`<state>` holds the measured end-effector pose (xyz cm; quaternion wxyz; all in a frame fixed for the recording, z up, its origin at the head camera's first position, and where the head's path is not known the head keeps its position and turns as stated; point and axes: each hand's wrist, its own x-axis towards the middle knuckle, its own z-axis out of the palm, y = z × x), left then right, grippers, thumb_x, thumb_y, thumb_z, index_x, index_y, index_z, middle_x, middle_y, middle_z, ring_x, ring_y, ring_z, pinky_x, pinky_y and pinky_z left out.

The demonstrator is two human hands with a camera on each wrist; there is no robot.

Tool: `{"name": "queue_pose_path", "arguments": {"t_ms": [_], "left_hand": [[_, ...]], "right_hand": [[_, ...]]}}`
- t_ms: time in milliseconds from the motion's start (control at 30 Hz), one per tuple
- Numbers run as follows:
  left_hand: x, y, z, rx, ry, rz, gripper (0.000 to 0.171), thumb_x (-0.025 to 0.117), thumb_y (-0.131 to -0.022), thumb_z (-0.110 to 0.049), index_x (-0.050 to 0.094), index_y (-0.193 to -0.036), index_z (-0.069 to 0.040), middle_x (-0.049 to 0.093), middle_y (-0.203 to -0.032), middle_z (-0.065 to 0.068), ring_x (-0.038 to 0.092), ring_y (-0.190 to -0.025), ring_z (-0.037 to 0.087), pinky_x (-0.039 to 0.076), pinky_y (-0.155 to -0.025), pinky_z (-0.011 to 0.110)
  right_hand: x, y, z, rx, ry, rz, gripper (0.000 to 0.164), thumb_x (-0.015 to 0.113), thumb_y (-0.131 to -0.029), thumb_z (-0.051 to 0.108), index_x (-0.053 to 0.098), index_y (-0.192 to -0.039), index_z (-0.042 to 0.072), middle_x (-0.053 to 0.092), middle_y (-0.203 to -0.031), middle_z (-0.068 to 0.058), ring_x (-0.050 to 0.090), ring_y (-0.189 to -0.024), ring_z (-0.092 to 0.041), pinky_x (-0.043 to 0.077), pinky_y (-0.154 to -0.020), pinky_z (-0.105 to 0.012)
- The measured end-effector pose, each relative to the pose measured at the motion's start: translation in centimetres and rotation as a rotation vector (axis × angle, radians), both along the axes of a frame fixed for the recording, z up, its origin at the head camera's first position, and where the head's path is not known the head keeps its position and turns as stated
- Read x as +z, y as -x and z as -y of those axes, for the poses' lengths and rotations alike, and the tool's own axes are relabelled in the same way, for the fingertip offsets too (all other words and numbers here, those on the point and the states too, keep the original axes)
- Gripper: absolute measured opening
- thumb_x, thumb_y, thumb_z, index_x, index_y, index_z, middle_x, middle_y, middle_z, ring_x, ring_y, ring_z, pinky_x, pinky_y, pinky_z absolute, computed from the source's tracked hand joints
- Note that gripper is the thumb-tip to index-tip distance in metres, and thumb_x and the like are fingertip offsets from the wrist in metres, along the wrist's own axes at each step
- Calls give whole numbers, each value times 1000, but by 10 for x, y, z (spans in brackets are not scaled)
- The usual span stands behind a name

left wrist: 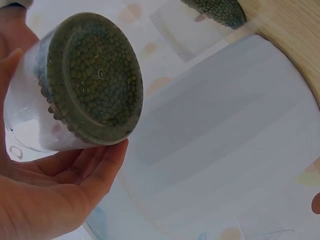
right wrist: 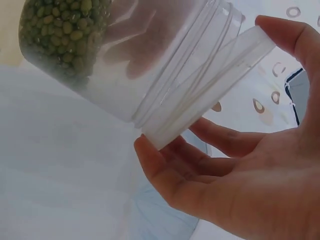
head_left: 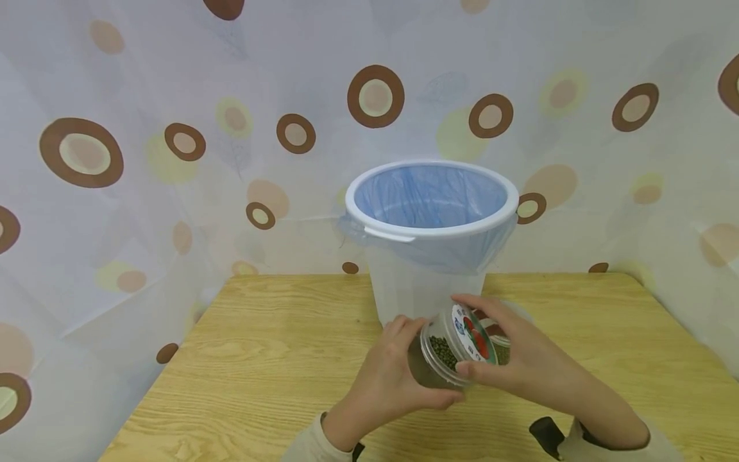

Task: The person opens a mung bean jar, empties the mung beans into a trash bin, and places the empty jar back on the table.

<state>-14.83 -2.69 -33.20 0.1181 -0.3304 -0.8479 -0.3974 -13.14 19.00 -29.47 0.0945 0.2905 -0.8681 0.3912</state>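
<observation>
A clear plastic jar point(head_left: 428, 371) with green mung beans point(right wrist: 65, 32) is tilted over the table, and my left hand point(head_left: 388, 372) holds it around its side. My right hand point(head_left: 531, 360) grips the rim of the jar's lid point(head_left: 476, 333), which has a printed label with red on it. In the right wrist view the lid sits askew at the jar's mouth, with a gap along one side. Beans lie against the jar's bottom in the left wrist view. Partly hidden behind my right hand is a second clear jar point(head_left: 516, 310) with beans in it.
A white bin point(head_left: 427, 282) lined with a blue plastic bag point(head_left: 427, 192) stands just beyond my hands. It is on the wooden table point(head_left: 277, 346), near the back edge. A patterned sheet point(head_left: 323, 58) hangs behind and along the sides.
</observation>
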Motion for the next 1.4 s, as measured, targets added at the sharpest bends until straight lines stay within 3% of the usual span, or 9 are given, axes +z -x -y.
{"name": "queue_pose_path", "arguments": {"t_ms": [200,333,467,667,900,1000,1233,1400], "left_hand": [[0,-1,0,15,-48,12,81,90,-61,-34,54,-130,-10,55,-110,0,50,-101,13,48,-85,29],[0,-1,1,21,-80,21,82,91,-61,-34,53,-130,-10,55,-112,1,50,-102,11,47,-85,28],[1,0,1,30,-103,10,82,91,-61,-33,53,-130,-10,55,-113,2,51,-102,12,47,-86,29],[3,0,3,62,-119,15,80,90,-61,-32,53,-129,-11,54,-113,1,52,-101,12,47,-86,32],[7,-1,7,116,-169,60,81,91,-62,-32,53,-131,-14,53,-117,-1,51,-107,14,47,-90,36],[8,0,9,132,-193,61,82,91,-61,-31,54,-131,-13,53,-117,0,51,-107,14,47,-90,37],[10,0,13,165,-228,60,81,91,-61,-31,55,-130,-10,53,-112,2,51,-105,15,46,-90,38],[12,2,16,187,-242,51,82,91,-62,-32,54,-131,-10,54,-115,3,50,-108,16,46,-91,41]], "right_hand": [[0,2,-3,28,126,39,74,75,-81,12,39,-145,13,51,-130,-11,58,-102,-19,52,-83,-29],[0,5,-3,60,237,33,73,74,-80,3,39,-144,10,51,-128,-13,55,-109,-12,51,-86,-23],[0,6,-4,56,308,25,73,72,-79,-1,38,-143,9,49,-130,-12,50,-115,-6,46,-91,-18],[3,5,-4,40,384,41,70,69,-80,-7,35,-141,5,42,-137,-16,46,-123,-7,44,-94,-16],[4,3,-6,-56,347,17,70,68,-84,-2,34,-143,16,47,-135,-1,47,-118,-9,45,-88,-17],[2,4,-7,-65,346,24,69,67,-85,-1,34,-143,16,48,-133,0,49,-115,-9,46,-87,-17],[-4,7,-8,-59,393,93,69,67,-85,-1,30,-141,13,45,-132,-10,51,-112,-8,47,-87,-16],[-9,8,-8,-42,377,157,73,68,-86,1,27,-145,14,42,-131,-17,58,-107,-15,53,-81,-24]]}}
